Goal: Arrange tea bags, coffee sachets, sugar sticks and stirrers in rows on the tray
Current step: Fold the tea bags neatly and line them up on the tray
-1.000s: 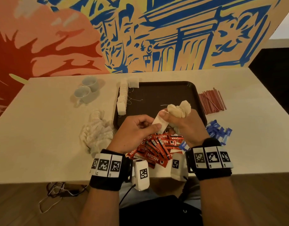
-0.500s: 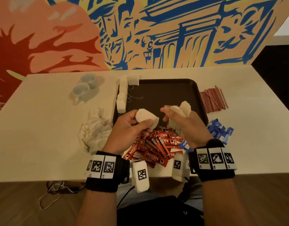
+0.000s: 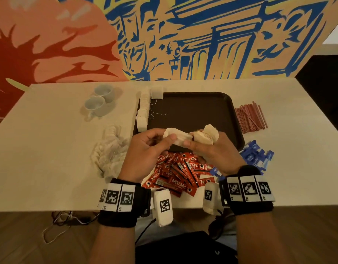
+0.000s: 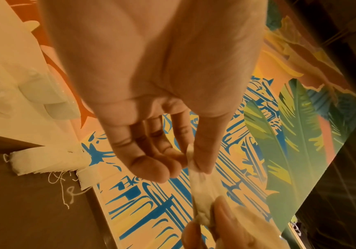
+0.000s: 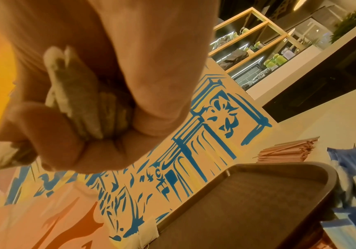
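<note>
Half a second ago the hands were apart, each with its own tea bags; now they have come together over the near edge of the tray, and one tea bag stretches between them; the left hand pinches its left end between thumb and fingertips, its other fingers loosely curled; the right hand pinches the other end with thumb and forefinger, and its remaining fingers are closed around a bunch of more tea bags.

A row of tea bags lies along the left edge of the tray, from the far left corner toward the near one, with loose threads on the tray floor; a heap of more tea bags lies on the table left of the tray; the coffee sachets are piled at the near edge of the table, under the wrists; the sugar sticks lie near the tray's near right corner; the stirrers lie in a bundle beside its right edge; two cups stand toward the far left of the table.
</note>
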Motion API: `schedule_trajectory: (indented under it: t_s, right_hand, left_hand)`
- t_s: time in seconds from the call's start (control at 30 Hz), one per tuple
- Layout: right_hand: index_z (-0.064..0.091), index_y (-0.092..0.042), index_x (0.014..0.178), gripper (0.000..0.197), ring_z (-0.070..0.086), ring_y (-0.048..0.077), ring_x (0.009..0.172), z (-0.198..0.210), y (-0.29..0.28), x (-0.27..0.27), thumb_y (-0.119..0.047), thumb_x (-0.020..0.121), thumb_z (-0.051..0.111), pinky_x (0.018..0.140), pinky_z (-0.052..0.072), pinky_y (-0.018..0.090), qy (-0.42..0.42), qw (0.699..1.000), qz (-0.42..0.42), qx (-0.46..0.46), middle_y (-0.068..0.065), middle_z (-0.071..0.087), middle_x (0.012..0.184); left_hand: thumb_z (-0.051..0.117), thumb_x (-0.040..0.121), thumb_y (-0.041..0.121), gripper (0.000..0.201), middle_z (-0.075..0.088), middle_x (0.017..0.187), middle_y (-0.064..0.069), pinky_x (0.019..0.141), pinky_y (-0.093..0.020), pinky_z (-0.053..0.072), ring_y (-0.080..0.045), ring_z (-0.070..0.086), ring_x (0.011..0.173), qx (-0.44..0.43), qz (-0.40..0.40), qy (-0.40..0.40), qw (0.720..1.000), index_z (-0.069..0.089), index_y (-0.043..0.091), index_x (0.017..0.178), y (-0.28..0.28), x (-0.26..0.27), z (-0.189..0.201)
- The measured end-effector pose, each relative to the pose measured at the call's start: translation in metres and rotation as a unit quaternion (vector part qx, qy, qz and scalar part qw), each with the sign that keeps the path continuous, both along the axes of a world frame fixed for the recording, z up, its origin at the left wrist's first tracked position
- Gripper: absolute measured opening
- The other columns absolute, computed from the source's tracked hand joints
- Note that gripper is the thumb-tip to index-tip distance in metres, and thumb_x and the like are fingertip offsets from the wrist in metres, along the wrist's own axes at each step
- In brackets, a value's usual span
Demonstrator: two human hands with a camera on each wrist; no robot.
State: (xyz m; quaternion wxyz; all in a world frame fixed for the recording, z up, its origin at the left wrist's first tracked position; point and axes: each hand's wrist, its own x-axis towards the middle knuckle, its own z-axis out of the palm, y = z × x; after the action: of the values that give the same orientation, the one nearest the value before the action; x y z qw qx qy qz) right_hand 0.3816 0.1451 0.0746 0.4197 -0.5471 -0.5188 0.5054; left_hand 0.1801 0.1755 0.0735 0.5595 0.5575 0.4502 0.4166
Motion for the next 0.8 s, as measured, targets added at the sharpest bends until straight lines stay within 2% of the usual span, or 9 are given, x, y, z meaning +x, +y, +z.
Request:
schedule_trajectory:
  t_s: [0.1, 0.23, 0.33, 0.47, 0.6, 0.73, 0.8]
  right_hand:
    - [0.072, -0.02, 0.101, 0.015, 0.058, 0.015, 0.055, -0.002, 0.0, 0.002, -0.03, 0.089, 0.073, 0.052, 0.049, 0.025, -0.013, 1.0, 0.014, -0.016, 0.0, 0.068, 0.07]
    - [0.072, -0.019, 0.098, 0.013, 0.059, 0.01, 0.054, -0.006, 0.001, 0.003, -0.029, 0.09, 0.073, 0.052, 0.049, 0.023, -0.031, 0.999, 0.008, -0.018, -0.001, 0.068, 0.071]
    - [0.071, -0.018, 0.097, 0.016, 0.059, 0.011, 0.055, -0.008, 0.002, 0.003, -0.031, 0.089, 0.073, 0.052, 0.05, 0.023, -0.026, 0.999, 0.008, -0.025, -0.001, 0.068, 0.071]
    - [0.071, -0.013, 0.099, 0.022, 0.058, 0.014, 0.057, -0.011, 0.003, 0.005, -0.032, 0.088, 0.074, 0.052, 0.05, 0.025, -0.016, 0.999, 0.009, -0.036, 0.001, 0.068, 0.074]
    - [0.071, -0.012, 0.099, 0.023, 0.058, 0.011, 0.054, -0.011, 0.004, 0.007, -0.032, 0.088, 0.074, 0.053, 0.05, 0.024, -0.011, 0.999, 0.009, -0.04, -0.001, 0.068, 0.073]
    - [0.07, -0.022, 0.097, 0.023, 0.062, 0.018, 0.061, -0.008, 0.006, 0.007, -0.04, 0.084, 0.072, 0.055, 0.052, 0.024, -0.024, 0.998, 0.027, -0.042, 0.01, 0.071, 0.079]
    - [0.07, -0.024, 0.098, 0.017, 0.063, 0.02, 0.062, -0.007, 0.007, 0.004, -0.037, 0.087, 0.071, 0.054, 0.052, 0.024, -0.014, 0.999, 0.029, -0.042, 0.007, 0.072, 0.079]
  left_hand:
    - [0.073, 0.087, 0.022, 0.013, 0.073, 0.082, 0.003, 0.071, -0.023, 0.056, -0.012, 0.067, 0.076, 0.002, -0.01, 0.0, 1.0, 0.076, 0.022, 0.1, -0.001, 0.0, 0.001]
    - [0.074, 0.081, 0.027, 0.028, 0.076, 0.097, 0.0, 0.075, -0.027, 0.058, -0.017, 0.072, 0.087, -0.004, -0.04, 0.003, 0.999, 0.073, 0.021, 0.109, 0.0, -0.004, 0.003]
    - [0.071, 0.083, 0.028, 0.029, 0.075, 0.091, -0.005, 0.076, -0.027, 0.057, -0.018, 0.071, 0.083, -0.007, -0.031, 0.003, 1.0, 0.073, 0.019, 0.111, 0.001, -0.008, 0.004]
    - [0.07, 0.088, 0.017, 0.017, 0.075, 0.085, -0.006, 0.075, -0.027, 0.059, -0.019, 0.07, 0.078, 0.006, -0.013, 0.007, 1.0, 0.075, 0.022, 0.103, 0.004, -0.01, 0.0]
    - [0.071, 0.089, 0.009, 0.019, 0.075, 0.086, -0.003, 0.075, -0.028, 0.06, -0.017, 0.071, 0.078, 0.019, -0.01, 0.032, 0.999, 0.075, 0.024, 0.099, 0.005, -0.009, -0.002]
    - [0.072, 0.089, 0.009, 0.018, 0.076, 0.086, 0.001, 0.07, -0.022, 0.058, -0.014, 0.072, 0.078, 0.051, 0.004, 0.081, 0.995, 0.075, 0.026, 0.097, 0.007, -0.009, 0.002]
    - [0.072, 0.089, 0.01, 0.017, 0.076, 0.086, 0.0, 0.069, -0.02, 0.057, -0.012, 0.071, 0.076, 0.062, 0.002, 0.101, 0.993, 0.076, 0.024, 0.097, 0.008, -0.011, 0.009]
